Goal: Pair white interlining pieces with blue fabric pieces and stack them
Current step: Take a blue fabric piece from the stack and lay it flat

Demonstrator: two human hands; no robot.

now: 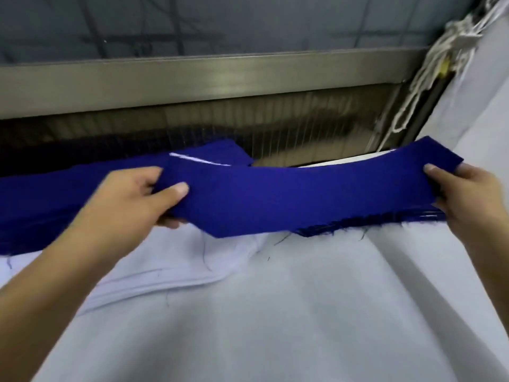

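Gripping the blue fabric piece (303, 194) at both ends, you held it just above the work surface. Your left hand (132, 201) closed on the left end, thumb on top and fingers curled beneath. Your right hand (473, 197) closed on the right end in the same way, thumb pressed on the upper face. The piece was a long curved band that spanned the gap between the two hands.

Directly under its right half lay a stack of blue pieces (366, 220), with frayed edges and loose threads along the near side. Whether your right fingers also took in any of those layers cannot be told. A further mass of blue fabric (35, 210) extended to the left, behind and below your left hand. A thin white edge (198, 159) showed on the blue layers behind the held piece.

Near your left forearm, a stack of white interlining pieces (154, 277) lay on the white table cover (316, 312), its layered edges visible. Beyond the fabric, a ribbed panel (316, 119) ran under a metal rail (220, 75). A bundle of white cord (429, 78) hung at the far right.
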